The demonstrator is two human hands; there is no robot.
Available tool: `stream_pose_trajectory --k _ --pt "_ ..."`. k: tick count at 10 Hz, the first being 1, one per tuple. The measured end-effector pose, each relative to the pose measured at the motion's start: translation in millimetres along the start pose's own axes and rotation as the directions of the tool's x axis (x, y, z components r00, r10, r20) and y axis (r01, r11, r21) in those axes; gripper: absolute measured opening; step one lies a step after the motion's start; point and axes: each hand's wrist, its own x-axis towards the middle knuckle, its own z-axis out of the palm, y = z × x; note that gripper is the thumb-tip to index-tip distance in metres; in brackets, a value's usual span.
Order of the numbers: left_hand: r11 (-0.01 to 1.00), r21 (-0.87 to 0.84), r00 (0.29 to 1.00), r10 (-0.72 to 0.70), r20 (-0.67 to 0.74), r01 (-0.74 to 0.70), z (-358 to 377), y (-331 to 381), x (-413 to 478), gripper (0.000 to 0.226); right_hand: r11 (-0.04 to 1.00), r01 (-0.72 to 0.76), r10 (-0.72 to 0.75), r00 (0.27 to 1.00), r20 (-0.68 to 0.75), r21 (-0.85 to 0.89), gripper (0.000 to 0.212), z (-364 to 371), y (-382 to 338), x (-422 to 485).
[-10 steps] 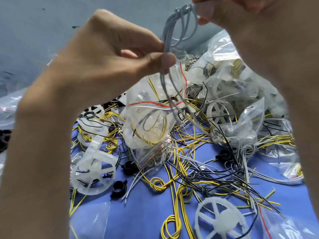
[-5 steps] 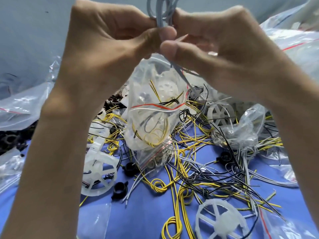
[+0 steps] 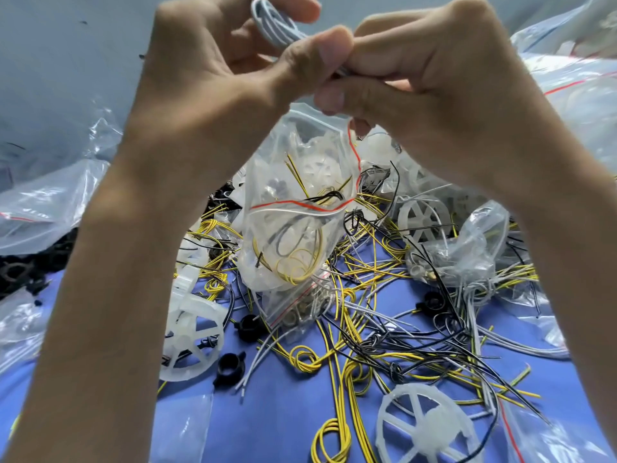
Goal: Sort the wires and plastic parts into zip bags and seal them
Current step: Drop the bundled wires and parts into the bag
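Observation:
Both hands are raised close to the camera. My left hand [image 3: 227, 78] holds a coil of grey wire [image 3: 273, 26] between thumb and fingers. My right hand [image 3: 434, 78] pinches the same grey wire where the two thumbs meet. A clear zip bag [image 3: 293, 222] with a red seal line hangs just below the hands; which hand holds it is hidden. It contains yellow and black wires and a white plastic wheel. Loose yellow, black and grey wires [image 3: 367, 329] lie tangled on the blue table [image 3: 287, 422] beneath.
White spoked plastic wheels [image 3: 427, 429] [image 3: 190, 342] and black plastic rings [image 3: 230, 364] lie among the wires. Filled clear bags [image 3: 457, 248] are piled at the right and back. More bags [image 3: 43, 202] and black parts [image 3: 20, 269] sit at the left.
My hands have come closer together and lower in view. The grey wire, hanging long a second ago, is now gathered into a coil in my left hand.

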Motion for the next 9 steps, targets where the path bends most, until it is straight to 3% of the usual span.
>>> stream_pose_trajectory --k 1,2,4,5,6,7,9 --pt "0.997 -0.044 0.998 -0.061 -0.012 0.060 1 -1 0 0.010 0.999 -0.002 0.000 0.999 0.051 0.033 0.010 -4 -1 -1" --pt "0.997 -0.029 0.997 -0.070 -0.039 0.069 0 -6 -1 0.007 0.999 -0.034 0.033 0.996 0.080 0.017 0.016 -8 1 -2" --pt "0.995 0.039 0.991 -0.087 -0.097 0.091 6 -6 0 0.022 0.977 -0.177 0.179 0.984 0.004 -0.117 0.021 -7 1 -2" --pt "0.993 0.062 0.994 -0.097 -0.051 0.101 3 -6 0 0.016 0.976 -0.220 0.220 0.976 -0.004 0.002 0.009 -6 1 -2" --pt "0.981 0.133 0.989 -0.143 0.022 0.139 -6 -13 1 0.022 0.931 -0.259 0.282 0.958 -0.055 0.257 0.015 -9 2 0" --pt "0.918 0.358 0.971 -0.218 0.102 0.169 -14 -21 -2 0.029 0.897 -0.280 0.321 0.945 -0.069 0.343 0.011 -7 2 1" --pt "0.771 0.591 0.951 -0.308 0.017 0.240 -17 -23 -4 0.031 0.918 -0.270 0.284 0.959 -0.006 0.289 0.012 6 1 4"
